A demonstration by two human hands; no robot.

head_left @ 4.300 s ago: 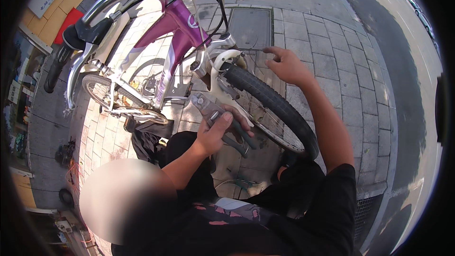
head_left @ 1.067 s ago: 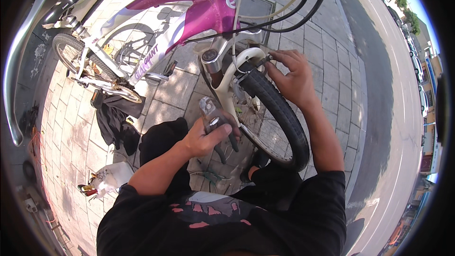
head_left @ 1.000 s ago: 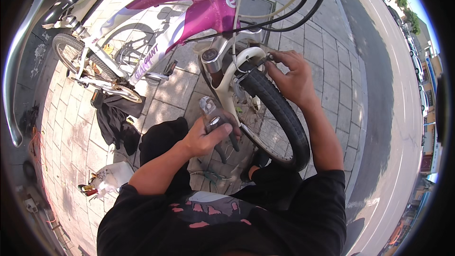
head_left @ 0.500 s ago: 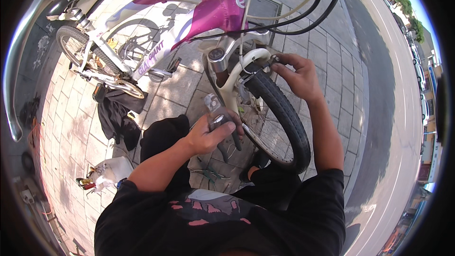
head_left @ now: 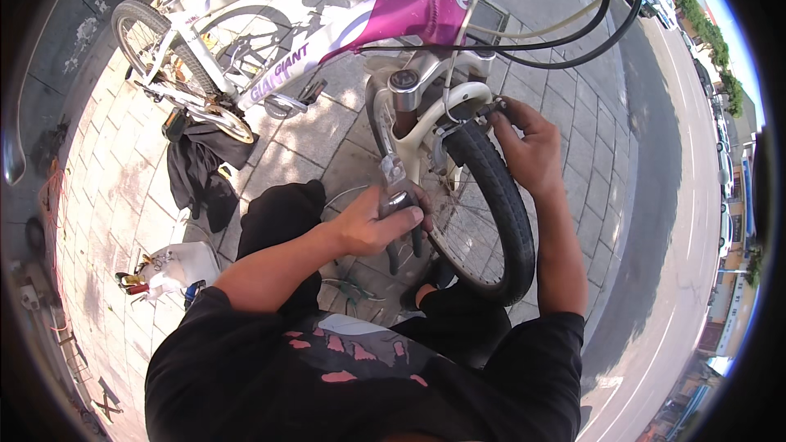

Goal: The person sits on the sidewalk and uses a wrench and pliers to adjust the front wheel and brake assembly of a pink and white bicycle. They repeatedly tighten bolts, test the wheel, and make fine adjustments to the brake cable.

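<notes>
A purple and white bicycle (head_left: 393, 20) stands before me, its front wheel (head_left: 499, 221) turned toward me between my legs. My left hand (head_left: 372, 221) is closed around a pair of pliers (head_left: 394, 169), with the grey head pointing up beside the white fork (head_left: 413, 147) and the dark handles hanging below my fingers. At the top of the tyre my right hand (head_left: 530, 147) pinches a small metal piece of the front rim brake (head_left: 497, 105); the fingertips partly hide it. A thin brake cable (head_left: 449, 86) runs down to the brake.
On the paving at left lie a black cloth (head_left: 201, 168) and a white container (head_left: 184, 266) with tools in it. Green-handled pliers (head_left: 352, 289) lie beneath my arms. Black cable loops (head_left: 573, 57) hang over the wheel. A road (head_left: 663, 196) runs along the right.
The view has shifted, so the bicycle sits further right and lower. My left hand and the pliers have come slightly closer to the fork. My right hand keeps its pinch at the brake.
</notes>
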